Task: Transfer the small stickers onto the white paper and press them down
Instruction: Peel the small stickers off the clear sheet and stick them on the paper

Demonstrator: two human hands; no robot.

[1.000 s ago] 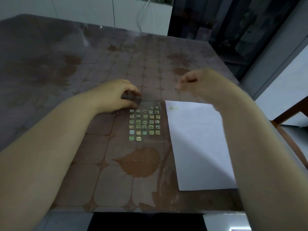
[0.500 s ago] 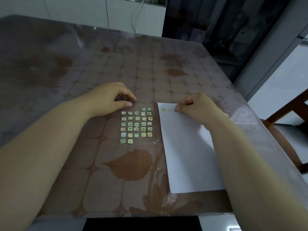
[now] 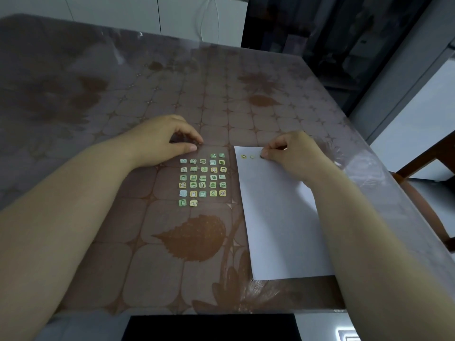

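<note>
Landmark: the white paper (image 3: 278, 217) lies flat on the table (image 3: 118, 99), its long side running away from the person.
Placed stickers: the placed stickers (image 3: 243, 156) are two small ones side by side at the paper's far left corner, in a row along its far edge.
Third sticker: the third sticker (image 3: 262, 157) sits on the paper just right of those two, in the same row, partly hidden by fingertips.
Right hand: the right hand (image 3: 293, 153) is over the paper's far edge. Its fingers are curled, and the thumb and forefinger tips pinch the third sticker down against the sheet.
Sticker sheet: the sticker sheet (image 3: 202, 179) lies just left of the paper. It has a clear backing and rows of small green and yellow squares; the nearest row holds only two.
Left hand: the left hand (image 3: 160, 141) is left of the paper, at the sticker sheet's far left corner. Its fingers are curled, with thumb and fingertips closed on that edge; whether they lift it or pin it cannot be told.
Table cover: a brown leaf pattern under glossy film.
Chair: the chair (image 3: 418, 190) is right of the paper, beyond the table edge, and is wooden.
</note>
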